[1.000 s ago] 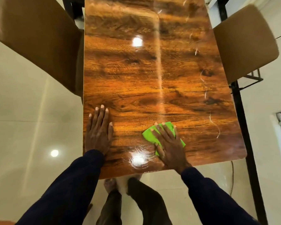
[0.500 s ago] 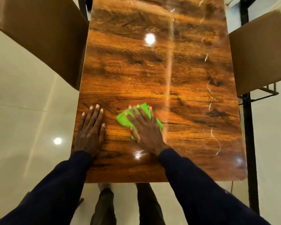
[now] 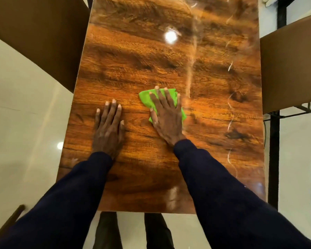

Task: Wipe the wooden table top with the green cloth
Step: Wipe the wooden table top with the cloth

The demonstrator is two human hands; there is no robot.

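Note:
A glossy wooden table top [image 3: 151, 56] fills the middle of the head view. The green cloth [image 3: 145, 98] lies flat on it near the centre. My right hand [image 3: 166, 115] presses down on the cloth with straight, spread fingers and covers most of it. To its left my left hand [image 3: 109, 130] rests flat on the bare wood, fingers straight, holding nothing. Both arms wear dark blue sleeves.
A brown chair [image 3: 36, 36] stands at the table's left side and another brown chair [image 3: 291, 65] at the right. A black metal post [image 3: 274, 159] runs along the right edge. Pale glossy floor tiles [image 3: 25, 114] surround the table. My legs show below the near edge.
My right hand has slid the cloth first to the left, then farther up the table and back to the right. My left hand has stayed flat on the wood. The camera has moved closer.

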